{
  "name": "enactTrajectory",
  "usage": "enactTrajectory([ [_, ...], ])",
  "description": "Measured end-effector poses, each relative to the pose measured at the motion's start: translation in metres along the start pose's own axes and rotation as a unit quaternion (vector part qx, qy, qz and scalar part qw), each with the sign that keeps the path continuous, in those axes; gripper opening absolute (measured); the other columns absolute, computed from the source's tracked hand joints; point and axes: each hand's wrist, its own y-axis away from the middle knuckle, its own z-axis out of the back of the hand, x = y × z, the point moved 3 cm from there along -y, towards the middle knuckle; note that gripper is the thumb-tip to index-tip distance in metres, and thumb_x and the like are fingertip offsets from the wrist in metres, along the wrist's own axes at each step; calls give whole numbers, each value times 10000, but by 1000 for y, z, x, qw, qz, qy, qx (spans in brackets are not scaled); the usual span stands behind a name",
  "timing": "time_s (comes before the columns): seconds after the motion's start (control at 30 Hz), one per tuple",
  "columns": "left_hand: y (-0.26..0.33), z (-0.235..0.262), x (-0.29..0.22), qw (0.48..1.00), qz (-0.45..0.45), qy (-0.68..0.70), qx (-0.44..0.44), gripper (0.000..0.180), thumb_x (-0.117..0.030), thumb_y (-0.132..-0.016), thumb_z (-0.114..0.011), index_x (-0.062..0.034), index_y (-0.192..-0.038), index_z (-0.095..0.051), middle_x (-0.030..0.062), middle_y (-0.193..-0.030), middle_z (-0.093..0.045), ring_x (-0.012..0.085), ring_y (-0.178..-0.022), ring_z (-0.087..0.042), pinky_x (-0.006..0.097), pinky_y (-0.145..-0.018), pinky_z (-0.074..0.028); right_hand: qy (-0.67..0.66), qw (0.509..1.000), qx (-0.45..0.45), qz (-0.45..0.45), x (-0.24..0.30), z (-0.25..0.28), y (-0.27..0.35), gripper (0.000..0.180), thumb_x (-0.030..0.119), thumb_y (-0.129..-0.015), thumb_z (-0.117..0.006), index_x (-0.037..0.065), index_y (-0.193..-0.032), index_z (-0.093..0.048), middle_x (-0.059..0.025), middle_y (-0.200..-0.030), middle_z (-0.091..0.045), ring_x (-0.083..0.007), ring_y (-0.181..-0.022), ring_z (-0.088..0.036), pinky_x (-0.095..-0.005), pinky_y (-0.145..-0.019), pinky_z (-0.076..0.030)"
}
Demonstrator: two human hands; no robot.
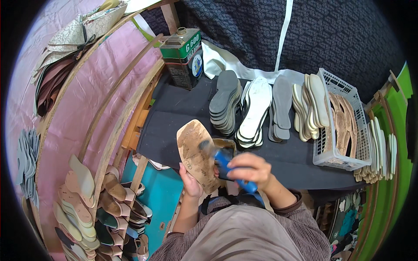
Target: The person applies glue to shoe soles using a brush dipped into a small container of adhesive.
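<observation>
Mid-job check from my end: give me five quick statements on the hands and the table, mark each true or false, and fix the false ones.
1. The left hand holds a brown sole piece. True.
2. The right hand is empty. False: the right hand grips a blue-handled brush.
3. The white-topped stack stands between two grey-topped stacks. True.
4. The green-and-black can stands right of the plastic basket. False: the can is at the table's left, and the plastic basket is at its right.
5. Brown pieces lie in the basket. True.
</observation>
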Motion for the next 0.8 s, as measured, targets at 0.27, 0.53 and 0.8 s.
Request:
enactTrajectory([
  [0.27,1,-5,-3,999,10,-11,-29,738,-602,-896,-109,-19,-1154,-482,152,-849,-615,237,-742,-600,346,-660,-490,70,996,-14,-56,-4,3,-3,263,33,-616,-736,59,-870,-675,-124,-922,-611,-270,-787,-629,-342,-661,-522],
  [0.53,-7,0,-5,1000,2,-21,-14,727,-626,-892,-126,-48,-1195,-447,161,-832,-595,256,-727,-587,361,-652,-490,-57,996,61,17,12,-15,4,253,25,-659,-688,24,-909,-646,-150,-964,-600,-291,-785,-626,-349,-694,-529],
  [0.8,-9,-10,-9,1000,-1,-2,3,735,-613,-890,-124,-23,-1149,-475,139,-841,-607,244,-726,-586,361,-638,-488,-74,992,91,50,20,-18,7,242,29,-664,-673,16,-903,-639,-156,-951,-604,-293,-768,-632,-353,-669,-534],
])
